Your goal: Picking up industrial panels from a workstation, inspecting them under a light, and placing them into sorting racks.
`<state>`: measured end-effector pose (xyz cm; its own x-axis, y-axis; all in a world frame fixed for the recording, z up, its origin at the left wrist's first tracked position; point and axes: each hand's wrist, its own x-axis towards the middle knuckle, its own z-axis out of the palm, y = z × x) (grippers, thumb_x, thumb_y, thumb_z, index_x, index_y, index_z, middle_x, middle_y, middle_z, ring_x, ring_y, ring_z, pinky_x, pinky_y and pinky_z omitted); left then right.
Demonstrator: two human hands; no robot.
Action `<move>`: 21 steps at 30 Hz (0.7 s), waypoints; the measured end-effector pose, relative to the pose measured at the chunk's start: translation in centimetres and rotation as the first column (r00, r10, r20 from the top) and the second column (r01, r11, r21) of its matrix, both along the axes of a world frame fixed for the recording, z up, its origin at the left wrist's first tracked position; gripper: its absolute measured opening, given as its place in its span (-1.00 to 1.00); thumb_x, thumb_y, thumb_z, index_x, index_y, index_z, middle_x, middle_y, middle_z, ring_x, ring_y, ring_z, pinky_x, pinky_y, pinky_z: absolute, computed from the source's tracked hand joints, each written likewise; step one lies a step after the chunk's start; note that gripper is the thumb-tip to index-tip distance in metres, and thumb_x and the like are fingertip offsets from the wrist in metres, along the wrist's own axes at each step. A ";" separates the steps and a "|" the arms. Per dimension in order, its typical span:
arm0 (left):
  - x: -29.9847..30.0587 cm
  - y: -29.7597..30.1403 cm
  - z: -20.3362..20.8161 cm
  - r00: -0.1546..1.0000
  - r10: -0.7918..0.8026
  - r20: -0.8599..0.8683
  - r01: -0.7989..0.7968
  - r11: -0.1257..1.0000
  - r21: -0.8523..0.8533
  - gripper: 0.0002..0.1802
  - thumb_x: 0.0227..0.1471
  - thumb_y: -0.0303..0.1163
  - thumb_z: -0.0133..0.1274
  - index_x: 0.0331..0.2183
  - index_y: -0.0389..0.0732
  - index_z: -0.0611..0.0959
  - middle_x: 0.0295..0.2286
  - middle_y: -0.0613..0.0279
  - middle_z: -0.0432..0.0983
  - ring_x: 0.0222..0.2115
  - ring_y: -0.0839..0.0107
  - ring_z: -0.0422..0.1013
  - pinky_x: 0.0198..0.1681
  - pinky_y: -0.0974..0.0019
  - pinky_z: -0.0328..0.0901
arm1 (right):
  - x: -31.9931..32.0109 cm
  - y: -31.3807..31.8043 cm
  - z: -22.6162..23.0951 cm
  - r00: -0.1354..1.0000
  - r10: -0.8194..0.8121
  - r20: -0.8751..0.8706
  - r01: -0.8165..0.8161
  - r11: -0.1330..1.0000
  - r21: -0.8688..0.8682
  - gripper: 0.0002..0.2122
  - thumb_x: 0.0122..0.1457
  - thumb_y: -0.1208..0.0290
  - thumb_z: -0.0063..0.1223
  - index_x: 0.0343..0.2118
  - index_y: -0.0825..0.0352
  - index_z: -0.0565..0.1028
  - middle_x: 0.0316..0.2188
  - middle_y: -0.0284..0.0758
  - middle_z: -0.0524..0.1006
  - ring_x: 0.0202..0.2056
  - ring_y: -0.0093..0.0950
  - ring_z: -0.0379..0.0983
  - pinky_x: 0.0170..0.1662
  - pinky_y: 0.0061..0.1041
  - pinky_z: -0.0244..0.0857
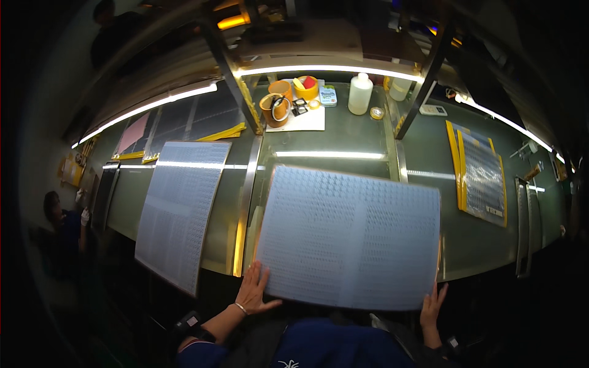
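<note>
A large flat blue-grey panel [350,239] with fine rows of pattern lies slightly askew in front of me, its near edge reaching past the glass table's front. At its lower left corner is my left hand [253,292], fingers spread and fingertips touching the edge, thumb stretched out below it. My right hand [432,305] is at the lower right corner, with its fingers extended up along the side edge. Neither hand is wrapped round anything. To the left lies a second similar panel [178,214], its near end also over the table's front edge.
A white bottle [360,95], an orange tape roll [305,89] and an orange cup [274,109] stand at the back. Yellow-edged film sheets [481,175] lie right. Metal posts [423,86] and lit tubes frame the glass table [331,141]. Another person [64,218] is far left.
</note>
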<state>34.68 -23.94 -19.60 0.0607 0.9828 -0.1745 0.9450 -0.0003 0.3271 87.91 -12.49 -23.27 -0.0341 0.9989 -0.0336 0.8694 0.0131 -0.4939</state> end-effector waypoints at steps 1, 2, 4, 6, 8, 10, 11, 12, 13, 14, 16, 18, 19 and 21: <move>-0.7 -0.5 0.1 1.000 0.014 0.000 -0.014 1.000 0.011 0.14 -0.26 0.20 0.08 0.17 -0.24 -0.07 0.14 -0.27 -0.27 0.18 -0.15 -0.31 0.20 0.01 -0.27 | 0.9 -0.8 -0.6 0.975 -0.161 -0.152 0.173 0.982 0.069 -0.55 0.19 0.36 -0.21 0.11 0.46 0.12 0.09 -0.01 0.10 0.12 -0.23 0.09 0.08 -0.36 0.09; -1.9 -1.0 0.7 0.983 -0.180 0.028 0.182 0.980 -0.075 0.15 -0.31 0.15 0.13 0.17 -0.16 -0.05 0.14 -0.27 -0.26 0.18 -0.13 -0.30 0.20 0.02 -0.26 | 2.9 -0.6 -1.9 0.839 -0.375 -0.394 0.360 0.926 -0.113 -0.58 0.18 0.33 -0.16 0.03 0.48 0.21 -0.06 -0.09 0.25 -0.02 -0.29 0.23 -0.03 -0.40 0.18; -4.4 -0.8 1.0 0.883 -0.468 0.031 0.464 0.862 -0.207 0.00 -0.26 -0.12 0.14 0.18 0.01 0.00 0.15 -0.17 -0.20 0.19 0.01 -0.22 0.21 0.07 -0.20 | 5.4 0.9 -0.8 0.657 -0.625 -0.422 0.385 0.759 -0.525 -0.62 0.13 0.27 -0.04 -0.12 0.51 0.36 -0.31 -0.23 0.44 -0.25 -0.39 0.40 -0.19 -0.45 0.28; -6.6 -0.2 -1.8 0.848 -0.523 -0.088 0.529 0.846 0.071 -0.31 -0.06 -0.36 -0.07 0.14 -0.02 0.14 0.14 -0.01 -0.04 0.16 0.14 -0.04 0.18 0.11 -0.09 | 4.0 3.1 3.1 0.723 -0.522 -0.453 0.137 0.751 -0.646 -0.63 0.05 0.24 0.09 -0.28 0.55 0.45 -0.44 -0.22 0.50 -0.37 -0.42 0.43 -0.23 -0.45 0.29; -7.6 2.4 -2.3 0.832 -0.526 -0.176 0.550 0.822 0.149 -0.40 0.00 -0.37 -0.11 0.11 -0.04 0.21 0.12 0.02 0.04 0.13 0.13 0.04 0.17 0.10 -0.05 | 3.4 5.0 6.4 0.691 -0.506 -0.516 0.039 0.739 -0.673 -0.66 0.04 0.34 0.05 -0.27 0.60 0.43 -0.39 -0.16 0.50 -0.36 -0.37 0.45 -0.21 -0.41 0.31; -7.8 4.2 -3.0 0.814 -0.580 -0.006 0.544 0.760 0.356 -0.50 0.04 -0.46 -0.21 0.07 -0.06 0.29 0.09 0.03 0.11 0.10 0.15 0.10 0.16 0.09 0.01 | 2.7 6.2 11.0 0.656 -0.479 -0.584 -0.024 0.759 -0.650 -0.68 0.02 0.40 0.02 -0.27 0.60 0.42 -0.39 -0.15 0.50 -0.37 -0.36 0.45 -0.21 -0.41 0.32; -8.3 4.8 -2.8 0.806 -0.592 -0.010 0.552 0.746 0.373 -0.50 0.04 -0.46 -0.21 0.07 -0.06 0.29 0.09 0.03 0.11 0.10 0.15 0.10 0.16 0.09 0.01 | 1.9 6.4 13.8 0.639 -0.452 -0.623 -0.052 0.782 -0.621 -0.69 0.02 0.41 -0.01 -0.26 0.61 0.42 -0.39 -0.14 0.50 -0.38 -0.36 0.46 -0.21 -0.41 0.32; -8.7 5.3 -2.5 0.796 -0.605 0.015 0.538 0.720 0.439 -0.51 0.04 -0.47 -0.22 0.06 -0.09 0.30 0.09 0.03 0.12 0.10 0.14 0.10 0.16 0.09 0.02 | 0.5 6.6 16.7 0.626 -0.426 -0.653 -0.049 0.815 -0.578 -0.68 0.01 0.39 0.00 -0.27 0.58 0.43 -0.40 -0.14 0.50 -0.41 -0.37 0.45 -0.23 -0.43 0.32; -9.3 5.9 -2.0 0.786 -0.617 0.038 0.518 0.691 0.504 -0.52 0.04 -0.49 -0.22 0.05 -0.11 0.32 0.08 0.02 0.12 0.10 0.13 0.10 0.16 0.08 0.03 | -0.8 6.7 19.0 0.615 -0.394 -0.683 -0.048 0.846 -0.532 -0.68 0.00 0.37 0.00 -0.28 0.56 0.44 -0.42 -0.14 0.50 -0.43 -0.39 0.45 -0.26 -0.44 0.32; -9.8 6.5 -1.1 0.796 -0.603 0.059 0.477 0.684 0.552 -0.55 0.03 -0.48 -0.19 0.02 -0.16 0.37 0.04 0.01 0.20 0.07 0.11 0.15 0.14 0.08 0.06 | 0.3 7.0 20.7 0.654 -0.359 -0.665 -0.040 0.862 -0.505 -0.68 0.01 0.34 -0.01 -0.26 0.53 0.44 -0.39 -0.17 0.49 -0.41 -0.40 0.44 -0.27 -0.45 0.31; -10.6 7.0 0.3 0.807 -0.584 0.086 0.414 0.664 0.623 -0.57 0.01 -0.49 -0.17 -0.01 -0.18 0.40 0.01 0.00 0.24 0.04 0.10 0.19 0.12 0.08 0.09 | 0.8 6.1 24.6 0.775 -0.074 -0.627 -0.026 0.988 -0.149 -0.69 0.04 0.30 -0.02 -0.25 0.47 0.45 -0.34 -0.24 0.49 -0.36 -0.42 0.43 -0.29 -0.48 0.30; -11.7 7.7 2.1 0.820 -0.559 0.123 0.297 0.599 0.744 -0.61 -0.07 -0.53 -0.05 -0.11 -0.23 0.50 -0.07 -0.02 0.35 -0.05 0.08 0.31 0.06 0.10 0.20 | 1.3 5.5 29.9 0.966 0.073 -0.247 -0.023 0.979 0.200 -0.72 0.07 0.27 -0.04 -0.29 0.41 0.46 -0.33 -0.28 0.47 -0.33 -0.41 0.41 -0.33 -0.50 0.29; -11.4 8.1 2.1 0.826 -0.544 0.146 0.208 0.536 0.819 -0.67 -0.09 -0.53 0.00 -0.18 -0.26 0.55 -0.14 -0.03 0.41 -0.11 0.09 0.37 -0.02 0.14 0.29 | 2.3 7.0 33.3 0.999 -0.034 0.032 0.026 0.977 0.212 -0.73 0.08 0.25 -0.06 -0.31 0.39 0.46 -0.34 -0.28 0.46 -0.32 -0.39 0.40 -0.35 -0.50 0.28; -11.3 8.3 4.8 0.794 -0.556 0.246 0.054 0.468 0.882 -0.73 -0.07 -0.51 0.01 -0.24 -0.33 0.58 -0.20 -0.05 0.47 -0.17 0.12 0.42 -0.09 0.20 0.34 | -1.2 9.2 42.6 0.944 0.208 -0.255 -0.068 0.882 0.467 -0.70 0.15 0.27 -0.17 -0.15 0.35 0.36 -0.34 -0.30 0.46 -0.30 -0.42 0.41 -0.23 -0.50 0.29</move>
<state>23.39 -15.61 -14.80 0.2066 0.5457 0.8121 0.5526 -0.7501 0.3634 86.70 -3.30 19.33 -0.1113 0.8879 0.4464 0.6612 0.4014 -0.6338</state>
